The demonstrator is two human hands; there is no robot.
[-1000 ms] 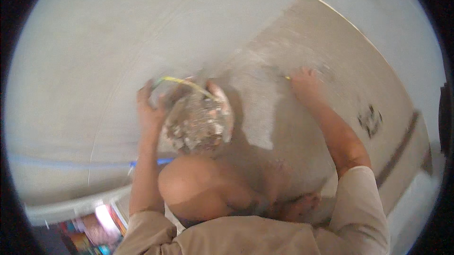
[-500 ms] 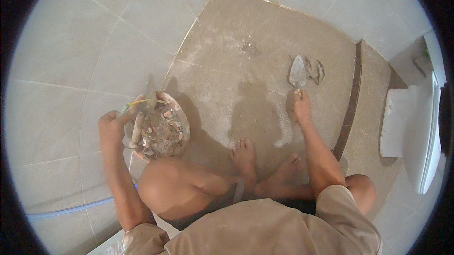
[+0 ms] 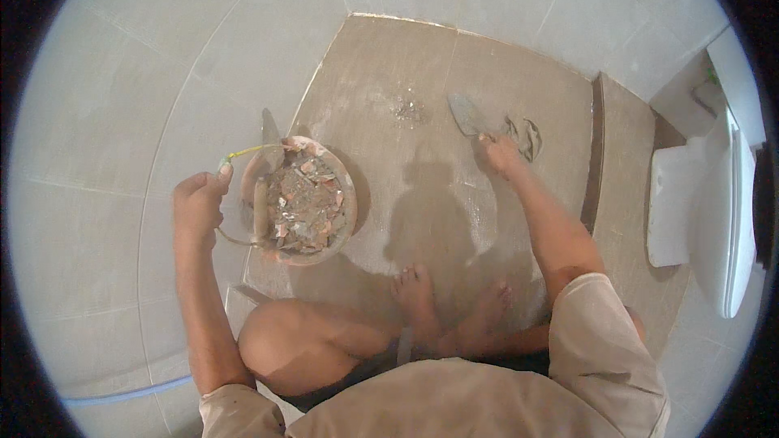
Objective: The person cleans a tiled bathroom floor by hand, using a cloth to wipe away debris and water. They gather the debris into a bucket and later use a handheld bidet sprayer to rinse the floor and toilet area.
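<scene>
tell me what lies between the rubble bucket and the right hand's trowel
In the head view, floor lies between bucket and trowel, with a small scatter of debris slightly toward the far wall.

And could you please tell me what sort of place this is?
Most likely a bathroom, perhaps under repair: there is a white toilet at the right, a grey tiled wall, and a bucket of broken rubble.

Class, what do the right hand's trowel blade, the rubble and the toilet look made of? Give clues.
Trowel blade: probably metal, dull grey, thin and flat. Rubble: perhaps brick or mortar, rough orange and grey chips. Toilet: likely ceramic, smooth white shine.
</scene>
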